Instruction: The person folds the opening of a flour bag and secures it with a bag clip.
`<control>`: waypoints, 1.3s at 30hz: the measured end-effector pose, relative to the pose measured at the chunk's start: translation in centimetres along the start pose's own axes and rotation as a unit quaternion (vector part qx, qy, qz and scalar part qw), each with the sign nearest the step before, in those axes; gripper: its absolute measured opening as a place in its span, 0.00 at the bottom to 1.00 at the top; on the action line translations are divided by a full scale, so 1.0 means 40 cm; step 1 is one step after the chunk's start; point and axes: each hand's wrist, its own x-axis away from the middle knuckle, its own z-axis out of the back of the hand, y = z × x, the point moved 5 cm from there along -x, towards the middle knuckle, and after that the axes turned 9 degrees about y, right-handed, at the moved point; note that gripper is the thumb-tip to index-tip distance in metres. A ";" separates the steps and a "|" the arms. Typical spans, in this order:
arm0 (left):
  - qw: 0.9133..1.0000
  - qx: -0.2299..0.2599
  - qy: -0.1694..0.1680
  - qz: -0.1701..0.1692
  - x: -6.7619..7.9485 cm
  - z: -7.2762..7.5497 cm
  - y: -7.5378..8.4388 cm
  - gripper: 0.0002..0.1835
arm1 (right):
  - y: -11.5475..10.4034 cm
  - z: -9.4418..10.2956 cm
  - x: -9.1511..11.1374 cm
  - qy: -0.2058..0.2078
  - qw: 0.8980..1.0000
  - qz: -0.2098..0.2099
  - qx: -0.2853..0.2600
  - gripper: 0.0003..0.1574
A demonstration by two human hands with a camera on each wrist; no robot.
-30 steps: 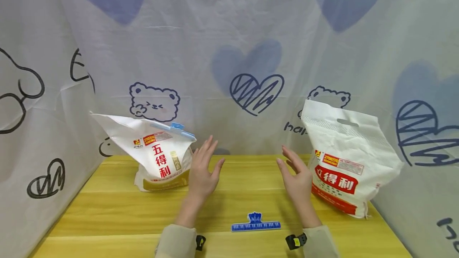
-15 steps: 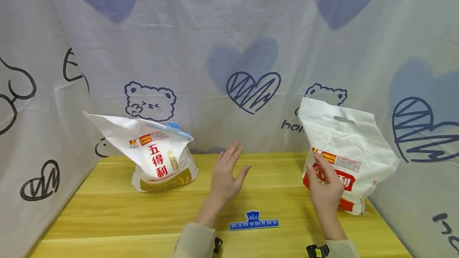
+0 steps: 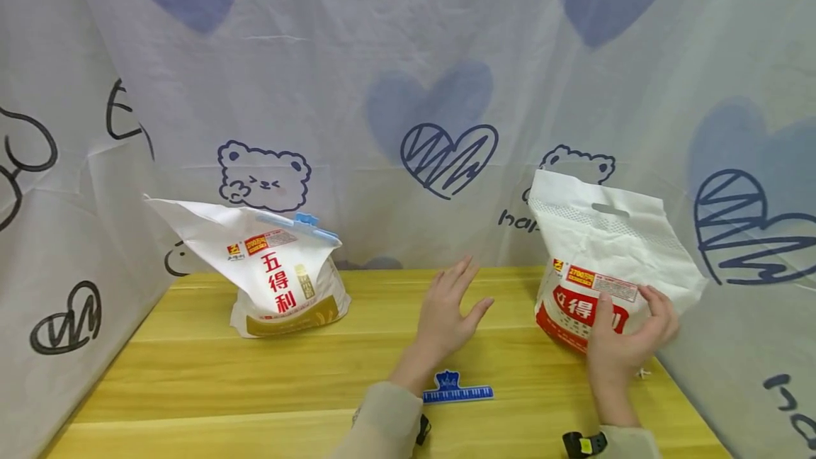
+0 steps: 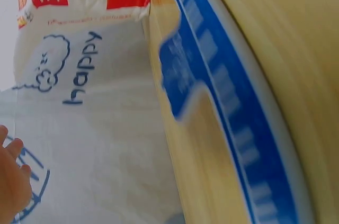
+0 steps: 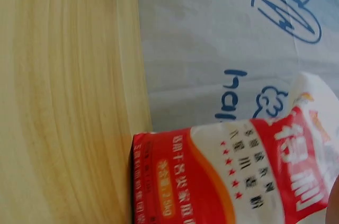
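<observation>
A white flour bag with red panels (image 3: 564,214) stands at the right of the table, its punched handle hole at the top. In front of its lower right part is my right hand (image 3: 621,353), thumb and fingers apart; whether they touch the bag I cannot tell. The red front panel (image 5: 185,176) fills the bottom of the right wrist view. My left hand (image 3: 443,321) hovers over the middle of the table with extended fingers, holding nothing. Below it lies a blue clip with a piano-key pattern (image 3: 462,393), its left end partly covered by my left forearm.
At the left stands another white flour bag with a gold base (image 3: 280,289), its top slanting up to the left. A light-blue clip (image 3: 307,219) sits on its upper edge. A printed curtain (image 3: 357,91) hangs behind and beside the wooden table (image 3: 191,388).
Both hands have moved right. My right hand has come from left of the red-panelled bag to in front of it, and my left hand has left the gold-based bag for the middle.
</observation>
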 end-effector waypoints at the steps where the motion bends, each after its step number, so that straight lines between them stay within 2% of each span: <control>1: 1.000 0.003 -0.006 0.005 -0.004 -0.012 0.006 0.32 | 0.009 0.004 -0.004 0.014 1.000 0.005 0.004 0.29; 4: 0.999 0.009 -0.030 0.028 -0.015 -0.045 0.022 0.33 | 0.046 0.014 -0.013 0.049 0.999 0.002 0.020 0.33; 7: 0.997 0.016 -0.053 0.056 -0.023 -0.075 0.040 0.34 | 0.109 0.022 -0.022 0.074 0.996 -0.016 0.044 0.39; 12: 0.989 0.054 -0.086 0.106 -0.031 -0.122 0.068 0.35 | 0.206 0.036 -0.039 0.086 0.992 -0.029 0.084 0.46; 16: 0.981 0.080 -0.103 0.141 -0.035 -0.156 0.085 0.35 | 0.242 0.044 -0.049 0.062 0.994 -0.055 0.076 0.51; 20: 0.973 0.096 -0.116 0.176 -0.033 -0.188 0.091 0.37 | 0.265 0.041 -0.056 0.018 0.991 -0.125 0.036 0.57; 24: 0.963 0.128 -0.123 0.201 -0.033 -0.218 0.100 0.37 | 0.290 0.037 -0.066 -0.039 0.984 -0.174 0.013 0.57; 31: 0.947 0.180 -0.125 0.235 -0.049 -0.265 0.131 0.40 | 0.326 0.044 -0.078 -0.103 0.977 -0.186 0.027 0.54; 39: 0.941 0.182 -0.144 0.245 -0.068 -0.294 0.167 0.43 | 0.340 0.046 -0.080 -0.121 0.967 -0.224 0.019 0.53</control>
